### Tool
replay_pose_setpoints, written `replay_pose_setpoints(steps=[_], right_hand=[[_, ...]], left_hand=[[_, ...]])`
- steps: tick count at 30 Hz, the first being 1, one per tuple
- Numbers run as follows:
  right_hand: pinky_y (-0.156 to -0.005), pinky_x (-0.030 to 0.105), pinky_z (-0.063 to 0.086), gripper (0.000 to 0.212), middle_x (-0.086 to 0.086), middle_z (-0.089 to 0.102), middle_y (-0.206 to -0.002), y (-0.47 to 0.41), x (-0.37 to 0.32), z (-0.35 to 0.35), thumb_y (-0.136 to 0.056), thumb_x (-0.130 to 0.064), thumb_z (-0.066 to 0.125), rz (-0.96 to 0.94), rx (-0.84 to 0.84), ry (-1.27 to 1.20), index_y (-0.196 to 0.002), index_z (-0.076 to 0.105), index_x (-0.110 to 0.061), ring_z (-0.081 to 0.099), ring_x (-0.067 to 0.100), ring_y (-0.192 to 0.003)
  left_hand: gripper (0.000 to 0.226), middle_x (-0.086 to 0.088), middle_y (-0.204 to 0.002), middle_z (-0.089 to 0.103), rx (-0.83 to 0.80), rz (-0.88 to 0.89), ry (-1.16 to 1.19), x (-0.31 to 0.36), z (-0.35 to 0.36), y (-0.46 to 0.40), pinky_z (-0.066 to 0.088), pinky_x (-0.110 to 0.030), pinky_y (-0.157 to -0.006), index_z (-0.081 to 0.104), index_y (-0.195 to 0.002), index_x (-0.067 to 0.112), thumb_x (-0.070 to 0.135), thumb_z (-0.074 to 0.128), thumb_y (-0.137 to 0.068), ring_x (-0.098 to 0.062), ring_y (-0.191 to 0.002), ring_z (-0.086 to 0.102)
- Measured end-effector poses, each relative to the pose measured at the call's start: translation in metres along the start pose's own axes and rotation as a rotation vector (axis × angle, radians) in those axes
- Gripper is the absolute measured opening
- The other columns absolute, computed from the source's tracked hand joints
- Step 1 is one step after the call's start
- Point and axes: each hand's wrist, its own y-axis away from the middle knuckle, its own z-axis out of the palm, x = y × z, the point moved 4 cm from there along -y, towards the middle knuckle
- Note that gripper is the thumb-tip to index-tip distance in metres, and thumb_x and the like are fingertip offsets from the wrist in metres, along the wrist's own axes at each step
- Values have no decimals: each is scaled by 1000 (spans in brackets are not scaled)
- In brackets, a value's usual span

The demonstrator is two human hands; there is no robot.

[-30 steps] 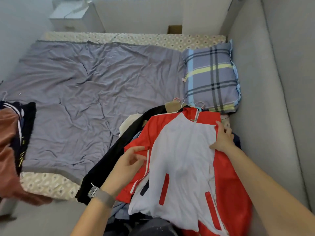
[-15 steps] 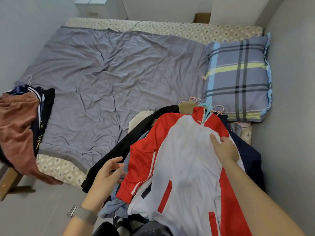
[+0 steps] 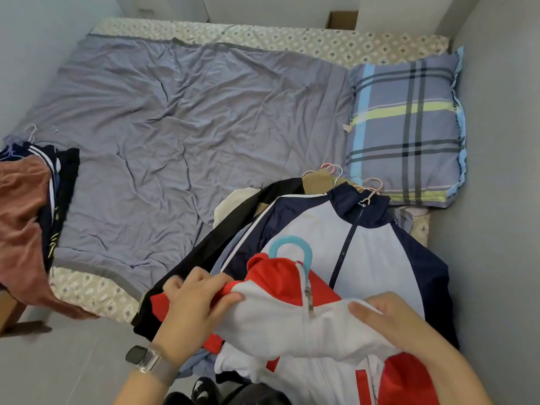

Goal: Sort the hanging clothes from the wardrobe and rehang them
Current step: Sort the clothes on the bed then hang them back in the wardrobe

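The red and white jacket (image 3: 292, 325) is on its blue hanger (image 3: 292, 249), up off the clothes pile at the bed's near edge. Left hand (image 3: 193, 311) grips its shoulder, right hand (image 3: 391, 325) pinches the other side. Under it there's a navy and white jacket (image 3: 365, 247), with a plaid pillow (image 3: 406, 130) just behind.

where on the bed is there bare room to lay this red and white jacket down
The widest free patch is the grey sheet, between the dark and rust clothes pile at the bed's left edge and the plaid pillow. It is crowded beside the pillow, where the navy jacket tops the hanger pile.
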Motion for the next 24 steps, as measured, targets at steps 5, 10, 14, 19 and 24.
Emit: replay_pose_setpoints(steps=[5, 10, 14, 19, 24], right_hand=[[-77, 28, 46, 45, 3, 67, -85, -48, -6, -52, -93, -48, 48, 130, -58, 50, -83, 69, -8, 60, 15, -82], [-100, 46, 39, 50, 15, 46, -133, -128, 34, -141, -81, -33, 67, 289, 672, 555, -126, 51, -17, 43, 39, -119], [-97, 46, 44, 64, 19, 48, -133, -156, 89, -126, -84, -39, 60, 503, 445, 531, -135, 39, -6, 48, 40, -118], [-80, 42, 46, 46, 18, 56, -114, -142, 75, -102, -93, -46, 47, 341, 585, 539, -121, 47, -9, 54, 39, -103], [-62, 35, 39, 44, 8, 57, -70, -98, 70, -53, -92, -48, 48, 218, 719, 220, -68, 47, -12, 52, 31, -69]], left_hand=[[42, 10, -60, 42, 92, -48, -14, 6, -6, -3, 18, -32, -75, 50, -73, 42, 68, 20, -89, -2, -75, 42], [38, 10, -57, 40, 50, -64, -68, -1, -5, 5, 23, -35, -82, 41, -65, 43, 66, 23, -89, 1, -73, 42], [30, 10, -58, 39, 57, -124, -57, -7, -2, 12, 25, -37, -84, 41, -69, 45, 64, 27, -87, 0, -70, 43], [32, 10, -60, 43, 82, -184, -32, -11, -4, 16, 23, -35, -85, 46, -71, 46, 66, 26, -85, -2, -71, 45], [53, 10, -63, 43, 94, -172, -21, -10, -3, 16, 21, -34, -85, 56, -78, 45, 75, 14, -83, 0, -73, 42]])
